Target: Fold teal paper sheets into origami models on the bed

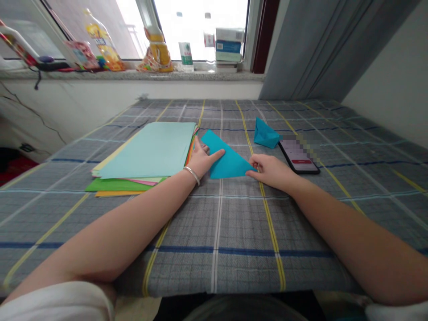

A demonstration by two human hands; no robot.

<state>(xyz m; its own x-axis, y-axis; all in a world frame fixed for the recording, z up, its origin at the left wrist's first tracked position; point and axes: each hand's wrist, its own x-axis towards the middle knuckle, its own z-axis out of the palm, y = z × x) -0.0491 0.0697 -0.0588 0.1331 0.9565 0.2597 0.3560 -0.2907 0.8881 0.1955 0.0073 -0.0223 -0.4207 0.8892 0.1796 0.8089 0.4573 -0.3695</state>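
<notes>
Nearest are the person's white sleeve (56,303) and bare forearms (110,223), reaching across a grey plaid tablecloth (217,232). A teal paper triangle (227,158) lies flat on the cloth, just beside a stack of coloured paper sheets (147,149). The left hand (203,161), a silver bangle (192,175) at its wrist, rests open on the triangle's left edge, fingers spread. The right hand (271,171) curls narrowly at the right corner, hiding the tip; whether it pinches the paper cannot be told. Beyond lies a folded teal paper piece (265,133), just beside a phone (297,156) whose upper part is pixelated.
</notes>
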